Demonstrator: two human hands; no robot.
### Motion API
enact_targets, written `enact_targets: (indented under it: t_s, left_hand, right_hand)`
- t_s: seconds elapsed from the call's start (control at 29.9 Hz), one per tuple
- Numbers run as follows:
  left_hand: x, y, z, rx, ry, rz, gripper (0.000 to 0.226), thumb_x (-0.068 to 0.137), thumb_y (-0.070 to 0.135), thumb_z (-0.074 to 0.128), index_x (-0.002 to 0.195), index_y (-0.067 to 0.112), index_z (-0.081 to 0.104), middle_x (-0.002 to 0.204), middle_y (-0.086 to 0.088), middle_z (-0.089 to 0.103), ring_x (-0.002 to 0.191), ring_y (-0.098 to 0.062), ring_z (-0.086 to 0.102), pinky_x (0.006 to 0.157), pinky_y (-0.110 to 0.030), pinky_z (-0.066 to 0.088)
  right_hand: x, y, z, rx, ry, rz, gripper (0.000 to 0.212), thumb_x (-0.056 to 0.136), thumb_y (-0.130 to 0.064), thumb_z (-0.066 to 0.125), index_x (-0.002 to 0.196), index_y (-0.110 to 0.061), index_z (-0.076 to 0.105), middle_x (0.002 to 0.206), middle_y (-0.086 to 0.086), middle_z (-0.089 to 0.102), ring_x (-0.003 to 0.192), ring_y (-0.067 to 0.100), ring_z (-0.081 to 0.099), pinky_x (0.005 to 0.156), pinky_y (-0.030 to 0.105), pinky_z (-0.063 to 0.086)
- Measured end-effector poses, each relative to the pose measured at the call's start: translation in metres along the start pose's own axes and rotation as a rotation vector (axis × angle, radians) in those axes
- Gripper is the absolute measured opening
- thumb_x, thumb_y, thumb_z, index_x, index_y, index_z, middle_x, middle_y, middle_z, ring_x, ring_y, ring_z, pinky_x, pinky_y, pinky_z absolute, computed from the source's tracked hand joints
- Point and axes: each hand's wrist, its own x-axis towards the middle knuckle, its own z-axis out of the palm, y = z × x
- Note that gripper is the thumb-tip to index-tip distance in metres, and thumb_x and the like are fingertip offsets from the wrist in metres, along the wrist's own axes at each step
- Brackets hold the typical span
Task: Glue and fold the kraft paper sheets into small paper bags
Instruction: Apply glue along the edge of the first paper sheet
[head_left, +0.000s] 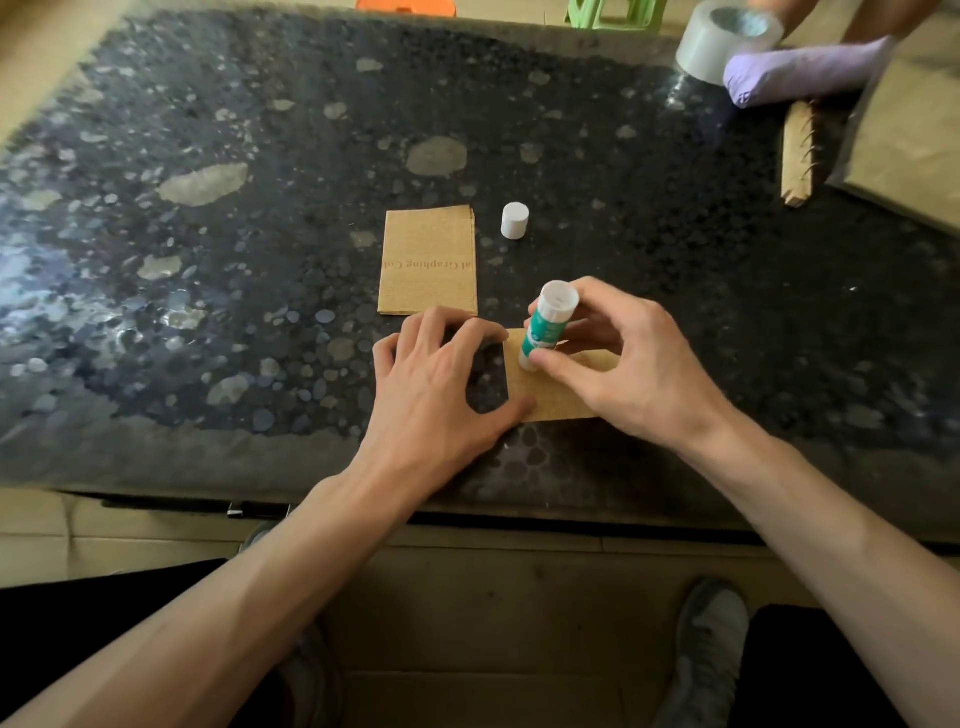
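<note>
- Head view: kraft sheet (553, 397) lies flat near the front edge of the bench (208, 260), between both hands. Its right end is hidden under the right hand (634, 364).
- Left hand (441, 389): fingers (480, 332) spread, tips and thumb pinning the sheet's left edge.
- Right hand pinches the glue stick (549, 322), which is tilted, lower end on the sheet just inside that left edge.
- Likely step: gluing along that edge, stroke running near-far. Right hand is placed for it.
- Sheet stack (428, 260) and cap (515, 220) sit just beyond, untouched.

Dark speckled stone table (218, 171) — tiled floor (493, 623)
</note>
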Motion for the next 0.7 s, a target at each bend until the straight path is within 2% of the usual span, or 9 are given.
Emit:
enact_targets:
  t_s: [0.13, 0.23, 0.4, 0.57, 0.7]
  left_hand:
    - [0.001, 0.0, 0.0, 0.006, -0.004, 0.004, 0.059, 0.079, 0.07, 0.065, 0.128, 0.039, 0.056, 0.13, 0.01, 0.044, 0.127, -0.012, 0.038, 0.104, -0.03, 0.018]
    - [0.001, -0.001, 0.0, 0.012, -0.016, 0.0, 0.061, 0.078, 0.07, 0.065, 0.129, 0.039, 0.055, 0.131, 0.01, 0.043, 0.128, -0.012, 0.037, 0.104, -0.03, 0.017]
    - [0.001, 0.0, 0.0, 0.012, -0.012, -0.003, 0.061, 0.078, 0.069, 0.068, 0.13, 0.039, 0.055, 0.133, 0.009, 0.044, 0.13, -0.014, 0.037, 0.105, -0.031, 0.018]
    - [0.001, 0.001, -0.001, 0.014, -0.016, 0.0, 0.063, 0.078, 0.07, 0.066, 0.131, 0.039, 0.054, 0.134, 0.01, 0.043, 0.13, -0.012, 0.035, 0.104, -0.029, 0.015]
    - [0.001, 0.0, -0.001, 0.016, -0.019, -0.001, 0.063, 0.077, 0.071, 0.064, 0.131, 0.039, 0.055, 0.133, 0.01, 0.042, 0.129, -0.011, 0.035, 0.104, -0.029, 0.015]
  right_hand:
    - [0.001, -0.002, 0.002, -0.037, 0.028, -0.02, 0.032, 0.088, -0.035, 0.083, 0.115, -0.024, 0.068, 0.107, -0.016, 0.07, 0.103, 0.001, 0.066, 0.087, 0.016, 0.054]
    - [0.001, -0.001, 0.005, -0.094, 0.066, -0.007, 0.036, 0.089, -0.038, 0.081, 0.119, -0.024, 0.068, 0.108, -0.015, 0.071, 0.102, 0.001, 0.066, 0.087, 0.017, 0.052]
    - [0.002, -0.001, 0.011, -0.107, 0.09, -0.03, 0.03, 0.093, -0.028, 0.078, 0.12, -0.02, 0.068, 0.11, -0.011, 0.073, 0.104, 0.004, 0.067, 0.091, 0.022, 0.054]
    - [0.005, 0.0, 0.014, -0.102, 0.124, -0.022, 0.026, 0.092, -0.024, 0.079, 0.115, -0.018, 0.069, 0.105, -0.011, 0.074, 0.101, 0.002, 0.068, 0.087, 0.013, 0.052]
    - [0.009, 0.001, 0.016, -0.095, 0.136, -0.027, 0.024, 0.093, -0.019, 0.077, 0.115, -0.016, 0.068, 0.105, -0.01, 0.074, 0.101, 0.002, 0.068, 0.09, 0.02, 0.055]
